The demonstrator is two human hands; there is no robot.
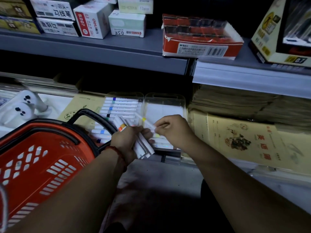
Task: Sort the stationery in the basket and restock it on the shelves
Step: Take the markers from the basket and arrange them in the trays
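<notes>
- A bundle of markers [143, 147] is gripped in the left hand [125, 140], with the fingers curled round it. Most of its colour bands are hidden by the fingers, and only an orange one is seen at the top.
- A yellow-banded marker [146, 122] is pinched at its near end between the thumb and fingertips of the right hand [171, 128]. It is held tilted over the adjoining edges of two clear bins.
- The left clear bin [125, 94] is filled with white markers laid in rows. Its near part is covered by the basket handle [94, 115] and the hands.
- The right clear bin [165, 100] is partly hidden behind the right hand, and what lies in it cannot be made out.
- The red basket [42, 165] is cut off at the left edge, and its inside is not seen.
- A white object with dark dots [21, 105] at far left is blurred.
- Above, white boxes [92, 21] and a red carton [200, 37] are stood on the grey shelf [101, 51].
- Cream exercise books [244, 140] and brown paper stacks [235, 101] are seen at right.
</notes>
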